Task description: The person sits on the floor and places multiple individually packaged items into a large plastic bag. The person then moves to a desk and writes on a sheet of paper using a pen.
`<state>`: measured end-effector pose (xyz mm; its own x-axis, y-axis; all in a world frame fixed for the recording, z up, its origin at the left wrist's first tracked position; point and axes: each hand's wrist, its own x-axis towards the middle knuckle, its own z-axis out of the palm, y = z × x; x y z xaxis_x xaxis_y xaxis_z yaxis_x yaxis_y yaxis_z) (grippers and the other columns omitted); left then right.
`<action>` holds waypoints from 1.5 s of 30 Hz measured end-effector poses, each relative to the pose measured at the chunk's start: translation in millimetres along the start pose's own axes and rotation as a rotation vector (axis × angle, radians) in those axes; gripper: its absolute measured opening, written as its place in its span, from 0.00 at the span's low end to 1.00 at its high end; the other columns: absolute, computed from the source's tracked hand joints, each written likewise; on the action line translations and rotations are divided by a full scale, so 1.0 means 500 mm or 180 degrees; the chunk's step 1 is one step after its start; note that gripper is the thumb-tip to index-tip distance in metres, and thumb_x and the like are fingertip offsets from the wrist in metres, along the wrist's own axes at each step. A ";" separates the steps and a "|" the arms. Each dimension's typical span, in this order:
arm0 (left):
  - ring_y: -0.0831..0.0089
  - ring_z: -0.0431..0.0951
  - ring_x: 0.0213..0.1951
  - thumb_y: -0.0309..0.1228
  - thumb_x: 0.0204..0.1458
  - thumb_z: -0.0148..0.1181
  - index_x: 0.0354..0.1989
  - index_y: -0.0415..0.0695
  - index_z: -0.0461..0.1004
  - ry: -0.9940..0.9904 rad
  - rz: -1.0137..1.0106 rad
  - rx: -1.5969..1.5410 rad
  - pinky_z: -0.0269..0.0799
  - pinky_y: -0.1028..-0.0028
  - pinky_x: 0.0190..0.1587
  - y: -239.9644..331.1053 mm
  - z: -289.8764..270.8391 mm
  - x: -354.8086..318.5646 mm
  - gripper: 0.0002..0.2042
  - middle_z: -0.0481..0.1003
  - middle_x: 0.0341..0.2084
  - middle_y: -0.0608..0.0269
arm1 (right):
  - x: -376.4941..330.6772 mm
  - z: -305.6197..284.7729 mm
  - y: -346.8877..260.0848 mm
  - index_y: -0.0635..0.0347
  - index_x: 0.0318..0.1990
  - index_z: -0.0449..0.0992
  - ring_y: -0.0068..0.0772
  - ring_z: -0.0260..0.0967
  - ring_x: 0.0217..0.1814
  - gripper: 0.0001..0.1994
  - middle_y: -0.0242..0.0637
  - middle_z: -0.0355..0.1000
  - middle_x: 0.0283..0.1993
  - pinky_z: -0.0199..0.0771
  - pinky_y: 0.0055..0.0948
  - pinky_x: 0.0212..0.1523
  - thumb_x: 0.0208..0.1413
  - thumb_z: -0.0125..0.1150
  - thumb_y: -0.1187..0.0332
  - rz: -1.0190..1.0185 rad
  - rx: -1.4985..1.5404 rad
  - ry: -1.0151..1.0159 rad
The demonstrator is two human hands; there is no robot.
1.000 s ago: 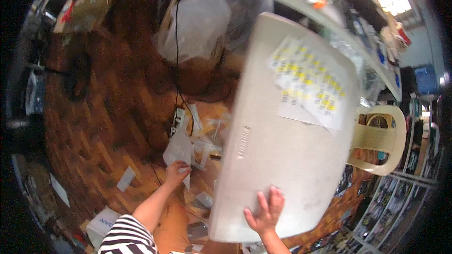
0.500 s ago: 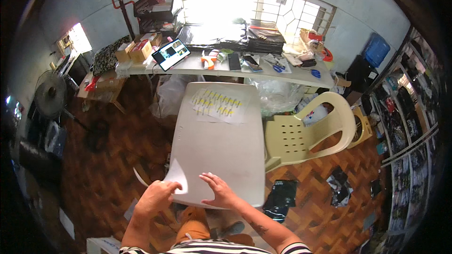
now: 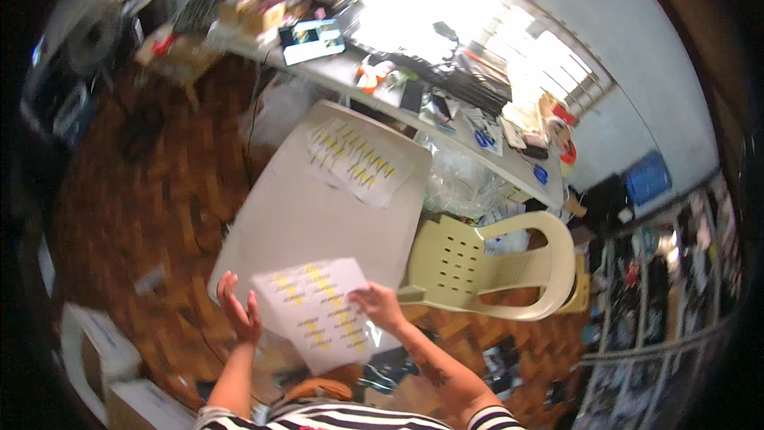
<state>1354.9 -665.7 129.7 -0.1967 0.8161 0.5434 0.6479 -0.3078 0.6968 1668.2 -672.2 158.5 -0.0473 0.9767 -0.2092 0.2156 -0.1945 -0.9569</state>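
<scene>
A sheet of paper with yellow marks (image 3: 322,312) lies at the lower centre of the frame, on the near end of a pale beige square counter (image 3: 318,215) that fills the middle of the picture. The right hand (image 3: 376,306) rests on the sheet's right edge, fingers spread flat on the paper; its grip looks released rather than clenched, pressing and not pinching. The left hand (image 3: 239,309) stands just beside the sheet's left edge, palm turned inward and fingers stretched open, grasping nothing; whether it touches the paper cannot be told through the blur.

A second sheet with yellow marks (image 3: 356,161) lies at the far end of the same counter, well apart from the first, above centre in the frame. To the right of the counter stands a cream plastic chair (image 3: 485,267), its seat close to the counter's right edge. Beyond, across the upper part of the frame, runs a long cluttered counter (image 3: 509,171) carrying a lit screen (image 3: 312,40) at upper centre-left. A dark wooden parquet floor (image 3: 135,199) spreads over the left side. A striped sleeve (image 3: 342,418) shows at the bottom edge.
</scene>
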 end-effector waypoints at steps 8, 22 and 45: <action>0.52 0.52 0.69 0.45 0.53 0.53 0.64 0.55 0.63 -0.1145 -0.0835 0.1998 0.47 0.50 0.66 -0.031 0.109 -0.125 0.28 0.56 0.67 0.56 | 0.081 -0.303 0.044 0.66 0.43 0.77 0.19 0.73 0.35 0.07 0.32 0.78 0.37 0.75 0.22 0.31 0.58 0.62 0.76 0.0650 -0.0384 0.0252; 0.61 0.57 0.68 0.51 0.53 0.54 0.61 0.64 0.67 -0.1085 -0.1331 0.1866 0.53 0.55 0.65 -0.020 0.133 -0.096 0.25 0.60 0.66 0.67 | 0.785 -0.373 -0.006 0.69 0.44 0.75 0.33 0.76 0.37 0.09 0.38 0.78 0.40 0.80 0.30 0.30 0.56 0.60 0.76 -0.0366 -0.1796 -0.0551; 0.61 0.65 0.62 0.45 0.51 0.61 0.57 0.58 0.71 -0.0540 -0.1638 0.3240 0.64 0.57 0.59 0.078 0.189 -0.066 0.24 0.65 0.60 0.61 | 0.730 -0.316 0.054 0.54 0.67 0.60 0.52 0.40 0.76 0.31 0.49 0.51 0.72 0.34 0.53 0.73 0.55 0.59 0.63 -0.2572 -0.3420 -0.1697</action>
<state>1456.3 -658.2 94.6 -0.5585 0.8096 0.1806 0.8286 0.5547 0.0753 1810.7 -306.7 88.0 -0.8077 0.5889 0.0271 0.5580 0.7786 -0.2869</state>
